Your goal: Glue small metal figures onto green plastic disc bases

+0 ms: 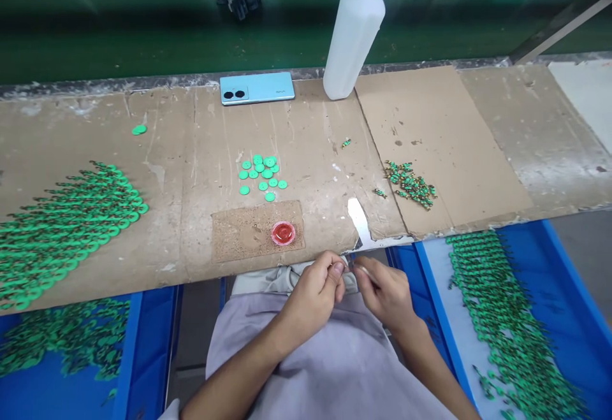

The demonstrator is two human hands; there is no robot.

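My left hand [320, 283] is closed in a pinch just off the table's front edge, over my lap. Its fingertips press on something too small to make out. Close beside it, nearly tip to tip, my right hand [388, 291] has its fingers curled around something mostly hidden. Ahead of them a small round dish of red liquid [283, 233] sits on a rough brown cardboard patch [239, 236]. Past the patch lie several loose green discs [267, 174]. To the right is a pile of small green-and-brown parts [410, 184], with two stray ones nearby.
Overlapping rows of green discs with dark stems [81, 222] cover the table's left side. A pale blue phone [268, 87] and a white bottle with a blue cap [354, 31] are at the back. Blue trays [148, 343] holding green parts flank my lap.
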